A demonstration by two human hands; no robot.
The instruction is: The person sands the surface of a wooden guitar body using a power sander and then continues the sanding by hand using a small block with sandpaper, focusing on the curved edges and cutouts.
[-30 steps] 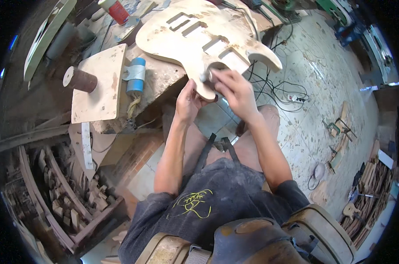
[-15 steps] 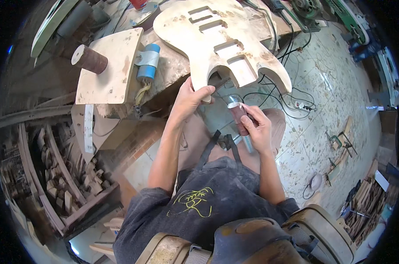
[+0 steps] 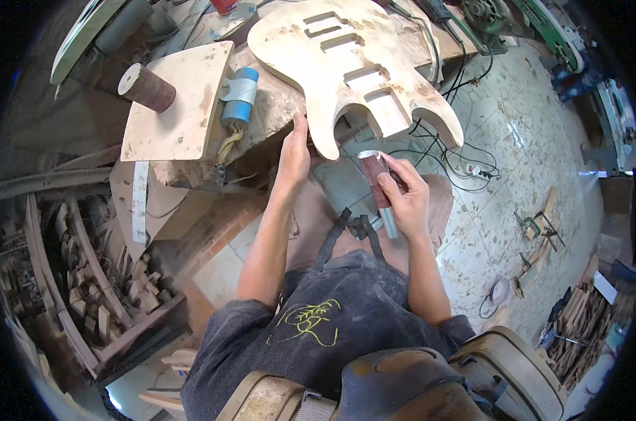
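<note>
A pale wooden guitar body (image 3: pixel 335 84) with routed cavities lies on the bench, its two horns jutting over the near edge. My left hand (image 3: pixel 295 156) is upright beside the left horn, fingers stretched along its outer side. Whether the hidden fingertips touch the wood is unclear. In my right hand (image 3: pixel 408 196) is a sandpaper-wrapped tube (image 3: pixel 374 172), brown-red with a pale top end and a bare, light metallic-looking lower end. It is held below the gap between the horns, apart from the guitar body.
Left on the bench (image 3: pixel 279 105) stand a wooden board (image 3: pixel 181 116) with a brown sanding drum (image 3: pixel 148 88) and a blue cylinder (image 3: pixel 239 98) taped to its side. Cables (image 3: pixel 437 151) trail over the floor at right. Wood offcuts (image 3: pixel 143 288) fill a bin at lower left.
My left hand has let go of the left horn's tip and straightened beside it. The sandpaper-wrapped tube has shifted slightly left and up in my right hand, showing more of its lower end.
</note>
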